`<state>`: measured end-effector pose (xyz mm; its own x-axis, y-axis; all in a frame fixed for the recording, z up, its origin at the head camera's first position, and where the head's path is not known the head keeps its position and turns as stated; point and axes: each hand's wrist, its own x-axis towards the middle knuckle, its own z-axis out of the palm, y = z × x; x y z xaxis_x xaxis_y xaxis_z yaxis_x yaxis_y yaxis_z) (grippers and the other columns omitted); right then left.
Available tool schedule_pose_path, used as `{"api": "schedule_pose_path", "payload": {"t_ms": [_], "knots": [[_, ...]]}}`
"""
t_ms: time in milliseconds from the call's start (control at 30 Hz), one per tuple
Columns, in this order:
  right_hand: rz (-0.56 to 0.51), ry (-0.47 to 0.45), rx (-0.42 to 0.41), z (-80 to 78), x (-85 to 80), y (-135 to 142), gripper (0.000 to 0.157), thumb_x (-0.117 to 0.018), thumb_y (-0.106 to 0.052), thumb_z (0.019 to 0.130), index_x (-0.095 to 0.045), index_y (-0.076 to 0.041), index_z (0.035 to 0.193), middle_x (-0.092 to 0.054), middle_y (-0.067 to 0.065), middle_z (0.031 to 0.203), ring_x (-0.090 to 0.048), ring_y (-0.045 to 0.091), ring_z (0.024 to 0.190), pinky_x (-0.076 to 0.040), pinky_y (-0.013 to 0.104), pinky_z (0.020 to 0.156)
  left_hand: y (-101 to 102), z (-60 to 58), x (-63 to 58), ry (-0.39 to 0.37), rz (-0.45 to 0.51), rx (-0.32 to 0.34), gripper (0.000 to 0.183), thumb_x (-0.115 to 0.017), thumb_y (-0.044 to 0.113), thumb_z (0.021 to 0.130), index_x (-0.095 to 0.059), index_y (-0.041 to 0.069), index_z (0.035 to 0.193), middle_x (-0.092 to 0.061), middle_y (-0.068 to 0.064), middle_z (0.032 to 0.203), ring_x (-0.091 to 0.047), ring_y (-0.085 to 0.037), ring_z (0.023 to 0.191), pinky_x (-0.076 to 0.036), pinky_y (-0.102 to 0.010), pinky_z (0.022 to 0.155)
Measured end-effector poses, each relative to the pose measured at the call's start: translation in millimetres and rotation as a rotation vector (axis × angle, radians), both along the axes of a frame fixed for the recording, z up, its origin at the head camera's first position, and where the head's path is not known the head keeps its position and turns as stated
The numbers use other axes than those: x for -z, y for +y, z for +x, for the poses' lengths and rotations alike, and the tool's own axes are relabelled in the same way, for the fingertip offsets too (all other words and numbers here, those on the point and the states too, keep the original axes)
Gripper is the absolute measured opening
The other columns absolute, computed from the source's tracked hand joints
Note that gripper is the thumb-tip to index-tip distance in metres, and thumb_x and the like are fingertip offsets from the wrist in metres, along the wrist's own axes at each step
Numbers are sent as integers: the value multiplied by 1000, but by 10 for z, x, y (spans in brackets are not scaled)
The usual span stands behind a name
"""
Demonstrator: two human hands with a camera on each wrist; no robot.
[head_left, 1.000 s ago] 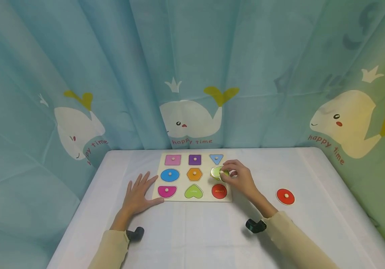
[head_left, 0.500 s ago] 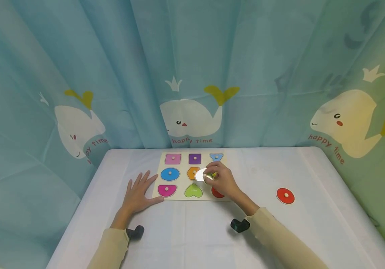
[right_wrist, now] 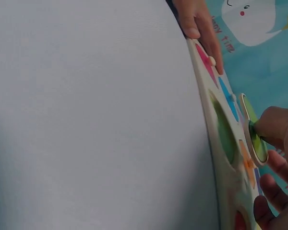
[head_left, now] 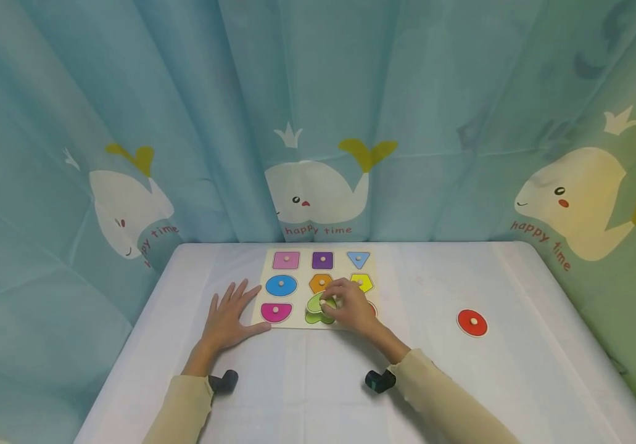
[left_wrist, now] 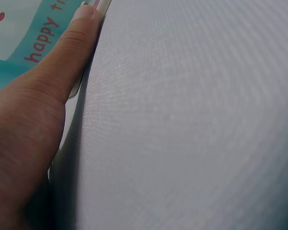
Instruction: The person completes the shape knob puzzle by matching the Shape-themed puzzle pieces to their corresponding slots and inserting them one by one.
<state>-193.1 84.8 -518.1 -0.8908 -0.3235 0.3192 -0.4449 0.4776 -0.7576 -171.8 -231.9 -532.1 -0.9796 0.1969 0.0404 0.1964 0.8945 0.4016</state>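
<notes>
My right hand pinches the knob of a green heart-shaped puzzle piece, tilted just above the board's green heart recess. A gap between this piece and the recess shows in the right wrist view. Spread and straight, the fingers of my left hand rest along the left edge of the cream puzzle board. Its thumb reaches the board's near corner in the left wrist view. Behind my right hand, the red circle recess is mostly hidden.
Knobbed pieces sit in the board: a pink rectangle, purple square, blue triangle, blue oval, orange hexagon, yellow pentagon and magenta semicircle. A red round piece lies on the table's right side.
My right hand has carried the green heart from over the yellow pentagon leftward and nearer to me, over the heart recess. The piece has tipped on the way. My left hand has stayed put.
</notes>
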Motion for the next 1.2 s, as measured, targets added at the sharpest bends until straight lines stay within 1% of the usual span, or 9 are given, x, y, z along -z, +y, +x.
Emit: {"api": "schedule_pose_path", "payload": {"t_ms": [100, 333, 500, 767, 933, 1200], "knots": [[16, 21, -14, 8, 43, -21, 5, -80, -3, 82, -78, -6, 87, -71, 10, 106, -62, 29, 106, -51, 46, 92, 2, 2, -12, 3, 1, 0, 95, -78, 61, 78, -45, 20, 156, -28, -17, 167, -15, -45, 154, -4, -74, 118], [92, -10, -13, 48, 77, -53, 5, -80, -8, 84, -80, -10, 88, -72, 6, 108, -58, 26, 104, -45, 41, 86, 6, 1, -14, -12, -8, -5, 96, -77, 62, 78, -44, 20, 157, -27, -16, 168, -14, -44, 155, -3, -73, 118], [137, 8, -4, 71, 96, -67, 5, -80, -10, 84, -80, -12, 89, -73, 5, 107, -58, 24, 102, -44, 41, 86, 9, -4, -3, -14, -15, -5, 96, -77, 62, 78, -43, 20, 157, -26, -16, 168, -14, -44, 155, -2, -73, 118], [150, 5, 4, 84, 105, -71, 6, -81, -11, 84, -81, -13, 90, -74, 5, 109, -57, 24, 101, -44, 40, 85, 6, -14, 15, -13, -17, -9, 96, -77, 62, 78, -44, 20, 157, -26, -15, 168, -13, -44, 155, -2, -73, 118], [156, 17, -2, 87, 113, -66, 7, -82, -11, 84, -81, -12, 90, -74, 4, 109, -58, 24, 102, -44, 41, 86, 0, -22, 28, -15, -17, -9, 96, -77, 63, 78, -44, 21, 157, -26, -15, 168, -13, -44, 155, -2, -73, 118], [152, 33, -13, 78, 141, -60, 6, -82, -11, 84, -81, -12, 90, -73, 4, 108, -57, 24, 100, -43, 40, 84, -10, -25, 39, -10, -22, -7, 97, -76, 64, 78, -43, 21, 158, -26, -15, 168, -14, -44, 155, -3, -73, 118]]}}
